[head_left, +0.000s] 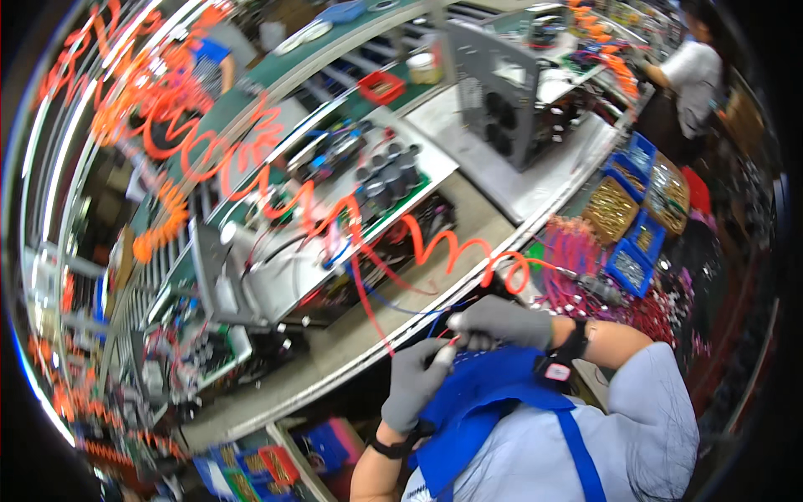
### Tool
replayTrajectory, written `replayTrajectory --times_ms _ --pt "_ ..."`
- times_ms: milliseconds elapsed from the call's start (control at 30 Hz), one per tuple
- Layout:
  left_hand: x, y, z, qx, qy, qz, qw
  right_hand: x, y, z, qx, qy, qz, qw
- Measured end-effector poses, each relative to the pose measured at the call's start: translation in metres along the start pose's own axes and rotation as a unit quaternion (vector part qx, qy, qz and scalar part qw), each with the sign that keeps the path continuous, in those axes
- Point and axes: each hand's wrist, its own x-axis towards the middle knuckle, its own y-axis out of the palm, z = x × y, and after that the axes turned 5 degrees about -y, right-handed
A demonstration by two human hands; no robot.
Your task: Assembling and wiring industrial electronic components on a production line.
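My left hand, in a grey glove, pinches the end of a thin red wire close to my chest. My right hand, also grey-gloved, meets it at the same spot, fingertips closed on the wire's red-tipped end. The wire runs up and left toward an open electronics chassis with black capacitors and a green board on the bench. Blue wires lie beside the red one. A black wrist strap sits on each of my forearms.
An orange coiled air hose hangs across the bench. Blue bins of small parts and bundled red wires stand at the right edge. A grey metal enclosure stands further along. Another person works at the far right.
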Motion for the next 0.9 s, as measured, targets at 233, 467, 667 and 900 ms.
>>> replayTrajectory --times_ms 233,467,667,900 --pt "0.002 -0.016 0.001 -0.11 -0.09 0.034 0.989 0.009 0.001 -0.002 -0.532 -0.546 -0.05 0.645" --pt "-0.001 -0.015 0.009 -0.104 -0.073 0.054 0.99 0.002 0.011 -0.014 -0.33 -0.243 0.02 0.912" --pt "-0.011 -0.042 0.006 -0.239 -0.081 -0.027 0.967 0.055 -0.008 -0.026 -0.385 -0.395 -0.074 0.831" --pt "-0.02 -0.056 0.007 -0.318 -0.058 -0.045 0.945 0.113 0.014 -0.08 -0.63 -0.419 0.044 0.653"
